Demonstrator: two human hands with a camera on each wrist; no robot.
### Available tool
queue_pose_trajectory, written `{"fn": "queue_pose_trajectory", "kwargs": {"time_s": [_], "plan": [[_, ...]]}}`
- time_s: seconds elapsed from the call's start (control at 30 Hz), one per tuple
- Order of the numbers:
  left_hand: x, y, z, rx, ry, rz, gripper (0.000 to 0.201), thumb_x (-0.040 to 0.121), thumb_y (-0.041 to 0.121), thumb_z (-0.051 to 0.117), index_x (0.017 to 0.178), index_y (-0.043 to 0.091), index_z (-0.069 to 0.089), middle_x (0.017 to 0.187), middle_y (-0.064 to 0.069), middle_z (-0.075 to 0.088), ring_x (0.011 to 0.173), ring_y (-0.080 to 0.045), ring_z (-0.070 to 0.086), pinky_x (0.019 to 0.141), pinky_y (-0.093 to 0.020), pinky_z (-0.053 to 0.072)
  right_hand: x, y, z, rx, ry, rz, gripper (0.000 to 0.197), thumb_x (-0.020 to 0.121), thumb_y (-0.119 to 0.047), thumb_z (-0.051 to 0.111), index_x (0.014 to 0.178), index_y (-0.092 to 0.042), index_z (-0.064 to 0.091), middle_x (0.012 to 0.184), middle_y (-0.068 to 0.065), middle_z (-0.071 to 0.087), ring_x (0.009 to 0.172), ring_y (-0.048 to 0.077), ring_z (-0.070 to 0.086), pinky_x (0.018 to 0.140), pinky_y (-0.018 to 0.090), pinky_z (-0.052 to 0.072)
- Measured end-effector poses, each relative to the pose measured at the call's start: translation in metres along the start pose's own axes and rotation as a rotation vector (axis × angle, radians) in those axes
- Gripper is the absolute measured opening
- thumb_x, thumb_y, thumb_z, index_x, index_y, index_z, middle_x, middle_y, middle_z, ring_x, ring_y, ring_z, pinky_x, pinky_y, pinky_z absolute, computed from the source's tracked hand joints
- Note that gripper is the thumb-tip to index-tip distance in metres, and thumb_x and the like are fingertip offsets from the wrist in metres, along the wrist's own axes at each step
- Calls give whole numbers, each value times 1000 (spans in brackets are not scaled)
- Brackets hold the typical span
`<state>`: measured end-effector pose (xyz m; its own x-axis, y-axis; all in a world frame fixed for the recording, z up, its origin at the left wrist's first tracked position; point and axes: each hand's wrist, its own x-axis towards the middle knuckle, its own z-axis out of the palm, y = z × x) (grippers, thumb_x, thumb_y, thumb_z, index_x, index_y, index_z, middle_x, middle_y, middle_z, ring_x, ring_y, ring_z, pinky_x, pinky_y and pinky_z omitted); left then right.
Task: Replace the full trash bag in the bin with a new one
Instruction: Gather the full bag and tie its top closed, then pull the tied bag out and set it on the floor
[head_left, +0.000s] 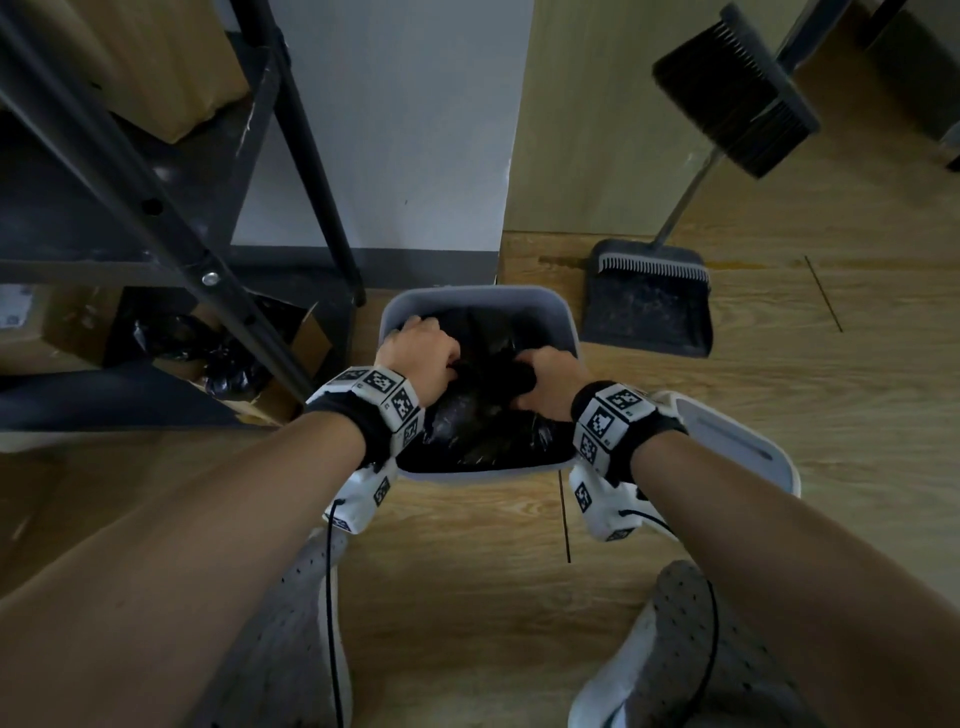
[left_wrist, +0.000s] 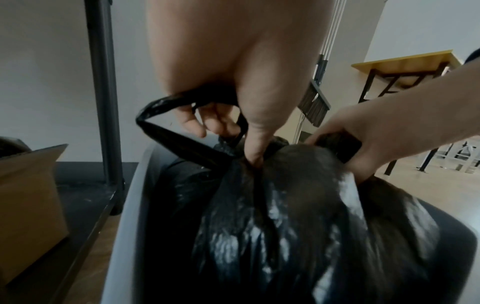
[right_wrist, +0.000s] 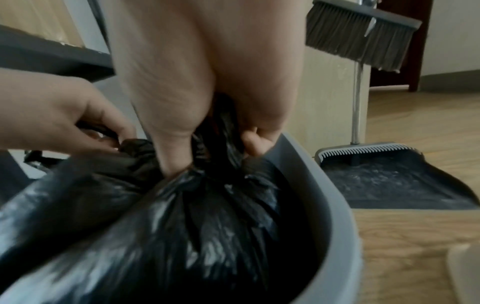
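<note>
A grey bin (head_left: 478, 294) stands on the wood floor with a full black trash bag (head_left: 483, 431) inside it. My left hand (head_left: 441, 361) curls round one black handle strip of the bag (left_wrist: 166, 115), thumb pressed down at the gathered neck. On the other side of that neck my right hand (head_left: 527, 382) grips a bunch of the bag's plastic (right_wrist: 218, 131). In the left wrist view the left hand (left_wrist: 215, 127) and right hand (left_wrist: 363, 142) sit over the bag (left_wrist: 285, 226) and bin wall (left_wrist: 130, 195). The right wrist view shows the right hand (right_wrist: 223, 144), left hand (right_wrist: 67, 115) and bin rim (right_wrist: 335, 205).
The bin's grey lid (head_left: 737, 447) lies on the floor at right. A dustpan (head_left: 649, 306) and broom (head_left: 737, 98) stand behind the bin on the right. A dark metal shelf rack (head_left: 156, 208) with a cardboard box of black bags (head_left: 218, 353) stands left. My shoes are below.
</note>
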<state>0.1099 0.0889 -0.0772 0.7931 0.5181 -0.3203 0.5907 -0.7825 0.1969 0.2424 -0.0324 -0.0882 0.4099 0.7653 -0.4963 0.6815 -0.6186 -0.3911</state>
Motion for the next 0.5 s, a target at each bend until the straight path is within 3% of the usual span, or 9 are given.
{"fn": "queue_pose_trajectory", "kwargs": {"time_s": [0.07, 0.13, 0.2, 0.27, 0.4, 0.5], "plan": [[1, -3, -3, -21, 94, 27, 20, 88, 27, 56, 100, 14, 65, 120, -8, 49, 122, -29, 34, 104, -43, 34, 1, 0, -5, 9, 88, 0, 24, 83, -16, 64, 104, -6, 67, 106, 15, 68, 102, 31, 63, 79, 30, 47], [2, -5, -9, -44, 136, 58, 18, 88, 26, 56, 100, 13, 63, 124, -4, 49, 125, -27, 31, 110, -43, 24, 0, -1, -12, -1, 174, -37, 19, 85, -16, 60, 97, -5, 70, 105, 16, 67, 99, 32, 62, 79, 30, 46], [0, -6, -14, -97, 116, 92, 14, 90, 23, 53, 96, 12, 58, 119, -8, 54, 120, -27, 41, 104, -42, 34, -4, -1, -18, 12, 211, -78, 19, 86, -18, 61, 98, -7, 71, 108, 15, 67, 101, 32, 62, 86, 35, 49], [-6, -7, -22, -141, 95, 109, 14, 92, 22, 49, 96, 10, 54, 110, -14, 56, 105, -31, 53, 89, -44, 46, -11, -3, -24, 37, 215, -116, 20, 86, -19, 61, 99, -8, 71, 107, 15, 69, 102, 33, 61, 85, 35, 48], [-18, -8, -39, -208, 194, 124, 11, 92, 17, 46, 97, 9, 52, 98, -15, 57, 89, -34, 57, 80, -43, 48, -21, -15, -38, 123, 282, -167, 17, 87, -19, 62, 94, -7, 72, 100, 16, 70, 97, 33, 62, 80, 34, 48], [-25, -7, -55, -240, 264, 117, 7, 93, 19, 46, 92, 12, 47, 86, -12, 53, 81, -36, 57, 73, -40, 46, -32, -26, -53, 185, 342, -177, 18, 86, -20, 62, 81, -5, 71, 85, 14, 69, 84, 31, 64, 72, 35, 49]]}}
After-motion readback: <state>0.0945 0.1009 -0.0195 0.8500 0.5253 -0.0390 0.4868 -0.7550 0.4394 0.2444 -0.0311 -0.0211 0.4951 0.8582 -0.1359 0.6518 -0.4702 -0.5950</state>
